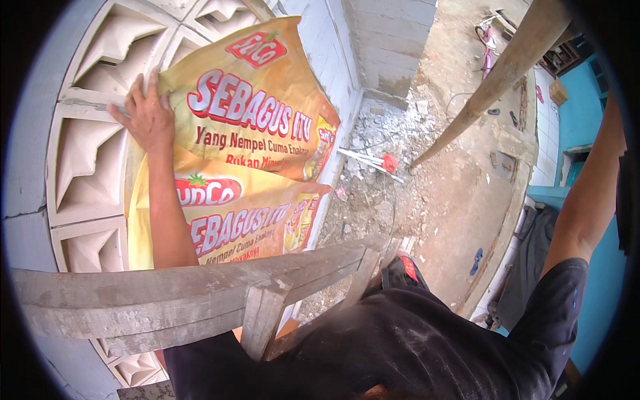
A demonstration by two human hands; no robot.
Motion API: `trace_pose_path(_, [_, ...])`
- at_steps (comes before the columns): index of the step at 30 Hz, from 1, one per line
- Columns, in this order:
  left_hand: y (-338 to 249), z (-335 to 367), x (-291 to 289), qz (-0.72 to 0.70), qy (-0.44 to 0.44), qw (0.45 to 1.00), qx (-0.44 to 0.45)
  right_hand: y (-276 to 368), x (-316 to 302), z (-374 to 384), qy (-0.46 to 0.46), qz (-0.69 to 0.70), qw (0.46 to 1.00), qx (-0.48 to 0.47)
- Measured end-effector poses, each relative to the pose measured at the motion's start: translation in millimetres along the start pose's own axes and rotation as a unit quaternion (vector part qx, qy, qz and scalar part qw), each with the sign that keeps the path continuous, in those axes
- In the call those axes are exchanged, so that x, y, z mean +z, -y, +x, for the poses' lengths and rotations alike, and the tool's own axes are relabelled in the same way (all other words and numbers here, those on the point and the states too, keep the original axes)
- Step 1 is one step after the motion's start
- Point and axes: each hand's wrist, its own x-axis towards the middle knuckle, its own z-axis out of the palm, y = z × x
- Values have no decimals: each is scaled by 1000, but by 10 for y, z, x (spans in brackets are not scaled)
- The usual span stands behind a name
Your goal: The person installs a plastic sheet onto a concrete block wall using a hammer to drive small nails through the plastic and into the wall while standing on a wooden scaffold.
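My left hand (148, 115) lies with fingers spread on the left edge of a yellow printed plastic banner (220, 60). The banner hangs against cream-coloured ventilation blocks (83, 170) set in a grey wall. It has a fold or overlap across its middle, and its lower end passes behind a wooden beam (187, 283). My left forearm reaches up past that beam, across the banner. On the far right my right arm (587, 193) is raised; its hand lies outside the picture.
Below me, broken white rubble (380, 127) lies along the wall beside some white sticks with a red end (388, 163). A slanting wooden pole (490, 90) stands to the right. Farther off are a pink bicycle (487, 50) and a blue sandal (476, 261).
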Motion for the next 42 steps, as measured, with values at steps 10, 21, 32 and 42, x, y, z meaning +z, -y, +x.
trace_pose_path(10, [120,-14,-190,-81,-10,996,-25,424,443,-366,-178,-31,983,24])
trace_pose_path(21, [73,-9,-128,-85,-38,995,-32,2218,2815,-735,-19,553,833,11])
trace_pose_path(32, [146,-22,-164,-85,-30,995,-34,3032,3789,1748,-94,530,841,-50])
trace_pose_path(42, [-83,125,-340,-149,-57,987,-3,3845,4119,2137,-125,499,857,24])
